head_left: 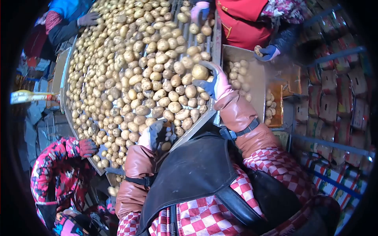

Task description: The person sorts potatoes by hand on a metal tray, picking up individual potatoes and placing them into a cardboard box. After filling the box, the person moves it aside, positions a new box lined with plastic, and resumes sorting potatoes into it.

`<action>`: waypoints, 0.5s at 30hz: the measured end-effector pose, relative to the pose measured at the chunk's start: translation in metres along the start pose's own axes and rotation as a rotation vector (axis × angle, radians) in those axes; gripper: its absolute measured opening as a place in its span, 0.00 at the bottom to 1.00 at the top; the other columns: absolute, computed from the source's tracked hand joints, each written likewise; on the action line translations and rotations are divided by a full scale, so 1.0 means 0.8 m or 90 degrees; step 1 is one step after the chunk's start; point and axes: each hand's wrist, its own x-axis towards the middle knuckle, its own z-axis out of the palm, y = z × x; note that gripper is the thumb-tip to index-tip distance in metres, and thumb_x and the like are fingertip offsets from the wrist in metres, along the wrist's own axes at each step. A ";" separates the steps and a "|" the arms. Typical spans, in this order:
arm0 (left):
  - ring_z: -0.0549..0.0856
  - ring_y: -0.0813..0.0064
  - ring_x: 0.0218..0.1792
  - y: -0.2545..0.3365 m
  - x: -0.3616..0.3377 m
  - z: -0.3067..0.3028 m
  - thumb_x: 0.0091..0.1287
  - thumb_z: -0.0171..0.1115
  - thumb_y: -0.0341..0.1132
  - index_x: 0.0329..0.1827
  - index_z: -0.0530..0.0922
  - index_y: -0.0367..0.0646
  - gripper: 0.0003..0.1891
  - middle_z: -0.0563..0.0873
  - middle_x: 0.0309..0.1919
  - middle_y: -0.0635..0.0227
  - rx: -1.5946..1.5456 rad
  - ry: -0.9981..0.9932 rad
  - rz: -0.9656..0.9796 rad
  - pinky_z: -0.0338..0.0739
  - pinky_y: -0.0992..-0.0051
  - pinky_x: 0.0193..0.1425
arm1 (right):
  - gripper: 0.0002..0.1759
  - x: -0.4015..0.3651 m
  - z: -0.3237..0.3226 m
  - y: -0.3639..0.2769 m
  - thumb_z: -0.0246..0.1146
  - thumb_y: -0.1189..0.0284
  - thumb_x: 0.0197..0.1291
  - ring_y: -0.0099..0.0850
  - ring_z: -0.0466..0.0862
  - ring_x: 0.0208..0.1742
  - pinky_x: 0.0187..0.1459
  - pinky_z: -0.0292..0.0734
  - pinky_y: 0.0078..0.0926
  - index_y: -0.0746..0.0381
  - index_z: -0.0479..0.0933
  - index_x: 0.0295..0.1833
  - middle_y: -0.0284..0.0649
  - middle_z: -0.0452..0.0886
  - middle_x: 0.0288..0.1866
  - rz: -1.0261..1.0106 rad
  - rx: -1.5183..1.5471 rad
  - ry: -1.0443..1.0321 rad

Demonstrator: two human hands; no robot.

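Note:
Potatoes (130, 80) lie heaped across a wide sorting table in front of me. My right hand (219, 80), in a pink and grey-blue glove, is at the table's right edge. Its thumb and fingers close around a large potato (200, 72). Nearer my body, my left hand (151, 136) wears a similar glove with dark fingers. Those fingers look apart and rest at the near edge of the heap, close to a potato (166, 146); their undersides are hidden.
A co-worker's gloved hand (269, 52) holds a potato above a carton (254, 74) of potatoes. Other workers' hands (88, 148) reach the table from the left and far side. The table's raised edge (193, 131) runs before me. Stacked cartons (328, 98) stand at right.

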 end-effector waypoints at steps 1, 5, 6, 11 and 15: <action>0.82 0.69 0.37 0.006 -0.009 0.016 0.75 0.57 0.46 0.63 0.74 0.41 0.21 0.82 0.41 0.60 -0.015 -0.010 -0.017 0.80 0.70 0.41 | 0.37 -0.005 -0.010 -0.003 0.84 0.64 0.38 0.37 0.81 0.57 0.61 0.75 0.33 0.59 0.80 0.58 0.45 0.82 0.55 -0.022 -0.053 0.031; 0.80 0.68 0.32 0.007 0.010 0.035 0.74 0.55 0.38 0.48 0.77 0.41 0.09 0.81 0.34 0.65 0.020 -0.024 -0.048 0.79 0.67 0.38 | 0.31 -0.044 -0.087 -0.058 0.73 0.70 0.58 0.32 0.82 0.53 0.54 0.81 0.27 0.61 0.74 0.66 0.38 0.81 0.55 -0.094 0.096 0.272; 0.80 0.68 0.31 0.009 0.009 0.040 0.74 0.55 0.37 0.46 0.77 0.42 0.08 0.81 0.33 0.66 0.039 0.018 -0.065 0.78 0.68 0.37 | 0.29 -0.047 -0.114 -0.071 0.71 0.70 0.61 0.31 0.83 0.51 0.53 0.81 0.26 0.63 0.72 0.67 0.38 0.80 0.55 -0.075 0.210 0.336; 0.81 0.67 0.33 -0.003 0.031 0.023 0.75 0.56 0.39 0.48 0.78 0.43 0.10 0.82 0.34 0.65 0.054 -0.035 -0.079 0.78 0.67 0.38 | 0.32 -0.031 -0.303 -0.131 0.64 0.72 0.67 0.28 0.81 0.42 0.46 0.81 0.28 0.65 0.63 0.73 0.43 0.79 0.54 -0.245 -0.116 0.691; 0.81 0.67 0.35 -0.001 0.028 0.035 0.75 0.56 0.39 0.49 0.78 0.43 0.10 0.81 0.36 0.64 0.049 -0.038 -0.100 0.78 0.68 0.37 | 0.25 -0.047 -0.424 -0.072 0.61 0.67 0.68 0.36 0.84 0.54 0.54 0.80 0.36 0.63 0.70 0.68 0.47 0.83 0.57 0.277 -0.584 0.621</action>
